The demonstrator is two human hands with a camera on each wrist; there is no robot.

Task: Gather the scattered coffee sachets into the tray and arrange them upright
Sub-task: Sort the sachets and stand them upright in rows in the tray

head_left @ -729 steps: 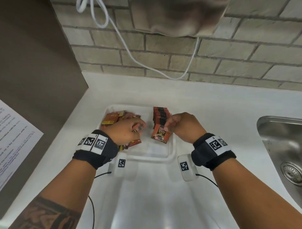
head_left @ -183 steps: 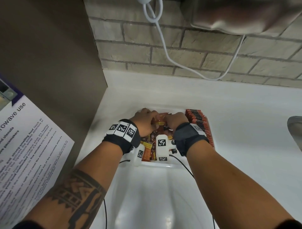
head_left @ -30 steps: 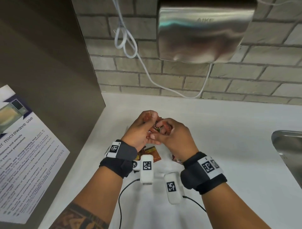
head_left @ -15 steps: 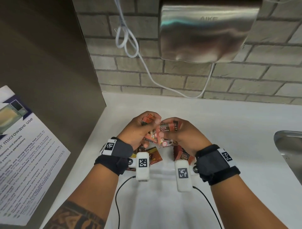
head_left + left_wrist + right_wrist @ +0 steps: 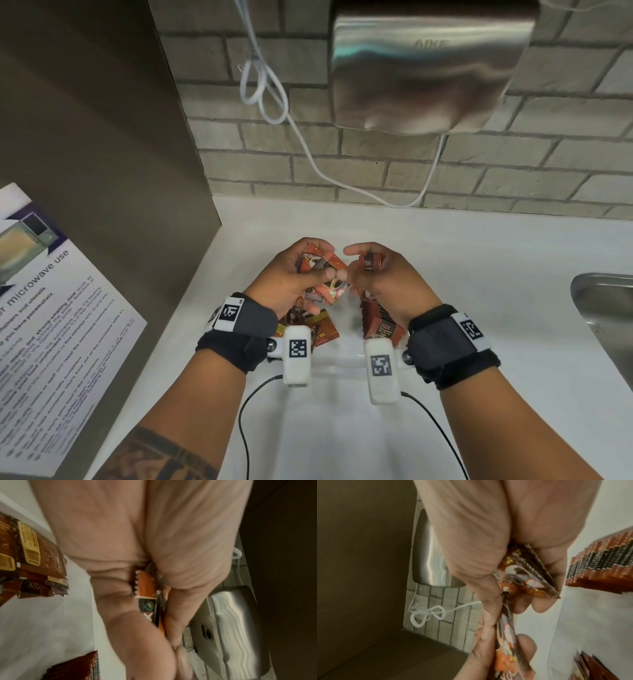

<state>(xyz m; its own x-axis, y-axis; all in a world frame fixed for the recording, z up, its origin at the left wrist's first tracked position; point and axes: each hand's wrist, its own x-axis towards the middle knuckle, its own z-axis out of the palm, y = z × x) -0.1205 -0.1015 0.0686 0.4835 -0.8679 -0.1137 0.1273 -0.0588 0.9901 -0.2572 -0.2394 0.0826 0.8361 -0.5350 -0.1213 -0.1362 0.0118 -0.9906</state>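
white counter (image 5: 479, 260) under a brick wall with a steel hand dryer (image 5: 428, 65); sink (image 5: 606, 318) at right edge. left hand (image 5: 291, 274) raised over the tray (image 5: 339, 363), fingers curled round a small bunch of coffee sachets (image 5: 320, 265); one more sachet (image 5: 325, 291) hangs between the two hands, and which hand has it isn't clear. right hand (image 5: 387, 274) also raised, thumb and fingers closed on a few sachets (image 5: 527, 574) fanned edge-on. both palms face inward, wrists level, knuckles toward the wall. loose sachets (image 5: 308, 325) lie flat in the tray's left part; an upright row (image 5: 376, 318) stands along its right part, under the right wrist. step looks like squaring up a handful. to do it well: tap the bottom edges even, keep faces aligned, pinch firmly so none slip, then lower the stack against the standing row so it leans on it and doesn't topple.
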